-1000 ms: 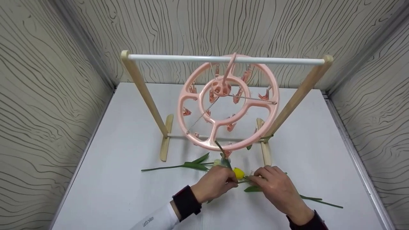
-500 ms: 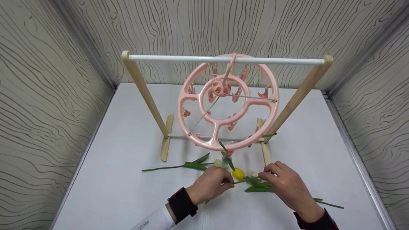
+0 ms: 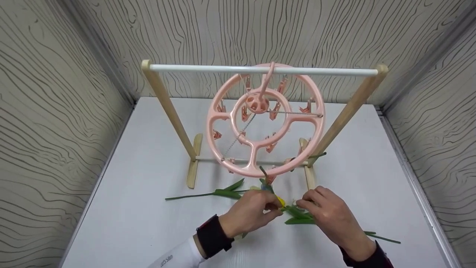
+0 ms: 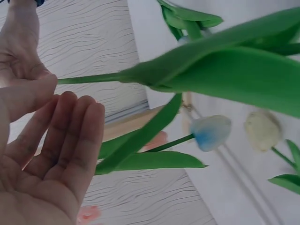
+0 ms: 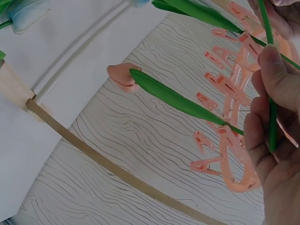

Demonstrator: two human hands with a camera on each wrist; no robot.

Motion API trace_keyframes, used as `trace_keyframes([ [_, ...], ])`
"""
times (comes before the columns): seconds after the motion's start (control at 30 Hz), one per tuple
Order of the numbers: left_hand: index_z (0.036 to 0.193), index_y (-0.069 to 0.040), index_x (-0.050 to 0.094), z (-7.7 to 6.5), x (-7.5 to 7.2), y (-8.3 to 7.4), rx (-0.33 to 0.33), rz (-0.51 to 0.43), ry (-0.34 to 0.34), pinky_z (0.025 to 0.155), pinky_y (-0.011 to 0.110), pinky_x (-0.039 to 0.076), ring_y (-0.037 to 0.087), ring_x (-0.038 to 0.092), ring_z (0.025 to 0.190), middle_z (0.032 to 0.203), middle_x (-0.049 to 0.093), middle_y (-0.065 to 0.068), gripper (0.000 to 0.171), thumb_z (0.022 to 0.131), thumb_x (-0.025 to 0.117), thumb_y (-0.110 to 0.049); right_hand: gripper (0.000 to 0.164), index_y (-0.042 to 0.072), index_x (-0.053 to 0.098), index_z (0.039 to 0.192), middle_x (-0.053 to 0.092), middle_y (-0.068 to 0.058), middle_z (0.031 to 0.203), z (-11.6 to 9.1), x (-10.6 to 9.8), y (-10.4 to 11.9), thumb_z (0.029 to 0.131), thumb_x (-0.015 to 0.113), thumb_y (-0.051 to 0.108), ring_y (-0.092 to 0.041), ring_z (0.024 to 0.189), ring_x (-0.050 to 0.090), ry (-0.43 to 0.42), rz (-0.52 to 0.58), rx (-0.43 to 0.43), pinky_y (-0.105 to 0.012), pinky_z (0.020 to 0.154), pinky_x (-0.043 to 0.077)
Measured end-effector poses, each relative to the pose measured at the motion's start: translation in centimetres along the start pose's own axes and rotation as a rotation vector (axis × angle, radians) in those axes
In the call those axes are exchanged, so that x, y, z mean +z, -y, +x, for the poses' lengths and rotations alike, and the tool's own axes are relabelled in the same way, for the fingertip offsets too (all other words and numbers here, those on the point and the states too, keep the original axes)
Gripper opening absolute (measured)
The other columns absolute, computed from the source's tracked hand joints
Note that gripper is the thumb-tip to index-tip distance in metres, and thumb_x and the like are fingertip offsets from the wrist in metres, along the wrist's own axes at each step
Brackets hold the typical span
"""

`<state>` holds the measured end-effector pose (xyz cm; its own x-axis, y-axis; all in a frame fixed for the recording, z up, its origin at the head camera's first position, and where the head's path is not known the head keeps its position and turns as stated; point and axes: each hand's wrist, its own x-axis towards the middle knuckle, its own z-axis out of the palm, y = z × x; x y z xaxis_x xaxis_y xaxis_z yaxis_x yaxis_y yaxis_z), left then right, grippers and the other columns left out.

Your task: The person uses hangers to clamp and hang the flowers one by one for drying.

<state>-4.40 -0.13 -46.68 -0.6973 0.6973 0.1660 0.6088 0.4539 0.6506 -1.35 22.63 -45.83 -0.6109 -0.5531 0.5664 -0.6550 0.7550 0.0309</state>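
Note:
My left hand pinches the green stem of an artificial tulip between thumb and fingertips. Broad leaves spread from that stem in the left wrist view; its flower head is not shown there. Close on the right, my right hand holds the same stem, which crosses between its thumb and curled fingers in the right wrist view. A yellow tulip lies partly hidden behind my left fingers. Beyond the hands, a blue-white tulip and a pink tulip hang upside down from the pink clip hanger.
The round hanger hooks over a white rod on a wooden stand. Several pink clips dangle from its rings. A cream tulip lies on the white table, and more stems lie at the right.
My right hand has shifted slightly right over the second. My left hand drew back, then came right and up, covering part of the yellow tulip. The hanger has turned slightly.

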Motion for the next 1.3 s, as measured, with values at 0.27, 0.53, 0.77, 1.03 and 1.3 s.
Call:
trace_keyframes([
  [0.27,0.09,-0.018,0.071,1.0,-0.5,-1.1,0.066,0.052,-0.036,0.063,-0.001,0.043,-0.006,0.059,0.07,0.079,0.07,-0.01,0.01,0.081,0.071,-0.022,0.049,0.02,0.072,0.081,0.058,0.005,0.072,1.0,-0.4,0.8,0.103,0.028,0.021,-0.009,0.069,0.048,-0.025,-0.02,-0.034,-0.019,0.059,0.044],
  [0.53,0.087,-0.019,0.072,1.1,-0.7,-1.0,0.076,0.036,-0.049,0.062,-0.001,0.043,-0.001,0.062,0.071,0.079,0.07,-0.009,0.007,0.081,0.07,-0.017,0.032,0.021,0.073,0.086,0.059,0.006,0.075,1.3,-0.6,1.0,0.098,0.043,0.024,-0.008,0.07,0.05,-0.04,0.02,-0.022,-0.019,0.06,0.045],
  [0.77,0.086,-0.019,0.071,0.6,-0.8,-0.9,0.067,0.018,-0.05,0.063,0.001,0.047,-0.007,0.06,0.072,0.079,0.069,-0.009,0.005,0.082,0.069,-0.017,0.024,0.021,0.074,0.09,0.063,0.007,0.077,1.3,-1.0,0.7,0.066,0.077,0.017,-0.008,0.074,0.055,-0.066,0.053,0.009,-0.021,0.062,0.05],
  [1.03,0.086,-0.019,0.069,0.5,-0.8,-1.2,0.051,-0.052,-0.065,0.064,0.001,0.048,-0.009,0.059,0.072,0.081,0.068,-0.01,0.006,0.081,0.07,-0.016,0.025,0.019,0.074,0.084,0.064,0.008,0.074,1.5,-1.2,0.8,0.093,0.052,0.027,-0.006,0.072,0.053,-0.108,0.06,-0.013,-0.02,0.062,0.048],
  [1.3,0.089,-0.019,0.069,0.2,-1.1,-1.4,0.08,-0.112,-0.126,0.066,0.006,0.051,-0.007,0.06,0.074,0.083,0.068,-0.008,0.006,0.083,0.068,-0.016,0.017,0.018,0.073,0.094,0.065,0.006,0.079,2.0,-1.4,0.9,0.084,0.064,0.028,-0.008,0.073,0.057,-0.187,0.123,-0.028,-0.021,0.062,0.05],
])
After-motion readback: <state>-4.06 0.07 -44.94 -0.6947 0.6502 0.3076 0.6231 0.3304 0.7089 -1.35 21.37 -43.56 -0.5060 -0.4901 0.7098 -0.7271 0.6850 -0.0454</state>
